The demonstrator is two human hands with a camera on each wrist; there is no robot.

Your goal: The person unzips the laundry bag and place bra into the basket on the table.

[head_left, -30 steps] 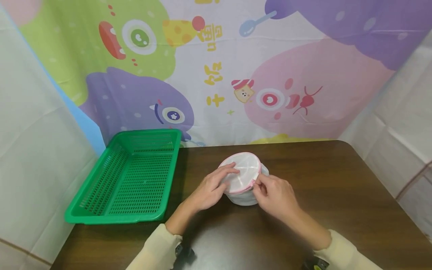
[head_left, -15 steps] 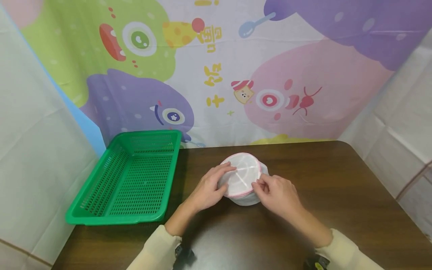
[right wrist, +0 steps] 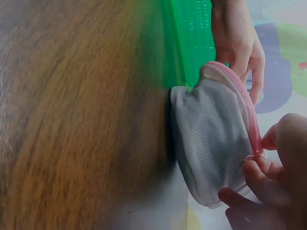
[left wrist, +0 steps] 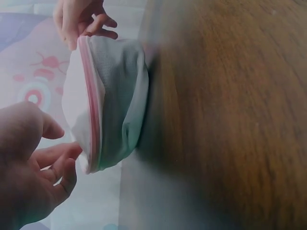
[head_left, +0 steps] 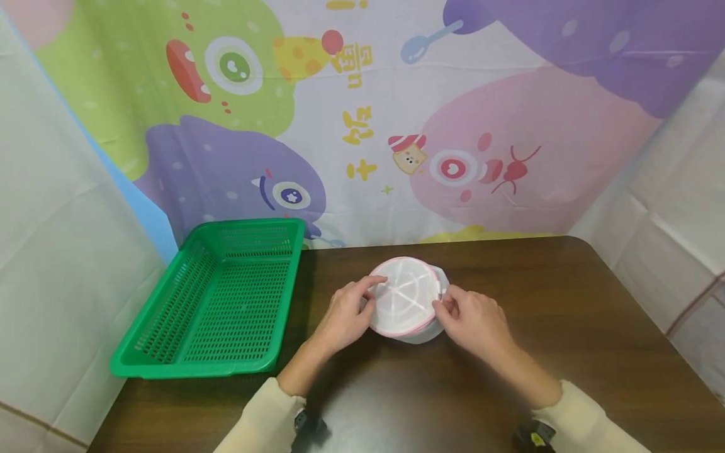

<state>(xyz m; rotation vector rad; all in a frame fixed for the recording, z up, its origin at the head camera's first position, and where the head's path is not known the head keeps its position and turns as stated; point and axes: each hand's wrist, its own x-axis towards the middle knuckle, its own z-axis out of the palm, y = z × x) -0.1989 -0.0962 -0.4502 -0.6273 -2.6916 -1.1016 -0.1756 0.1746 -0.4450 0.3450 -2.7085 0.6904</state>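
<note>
A round mesh laundry bag point(head_left: 403, 296) with a white top and a pink zipper point(right wrist: 253, 120) round its rim stands on the brown table. My right hand point(head_left: 472, 318) pinches the zipper's edge at the bag's right side; in the right wrist view a small pull lies at its fingertips point(right wrist: 254, 165), partly covered by them. On the bag's left side, my left hand point(head_left: 344, 314) touches the top and rim with fairly straight fingers. In the left wrist view, this left hand point(left wrist: 33, 163) is near the lower rim, thumb apart from the bag.
A green plastic basket point(head_left: 283, 314) with slotted walls stands to the left on the table point(head_left: 555, 333). Behind the table hangs a cartoon-printed cloth point(head_left: 374, 207). Pale cloth sheets flank both sides.
My right hand has moved slightly right along the bag's rim, with the zipper. The bag's top has turned and flattened toward the left. My left hand has shifted a little left.
</note>
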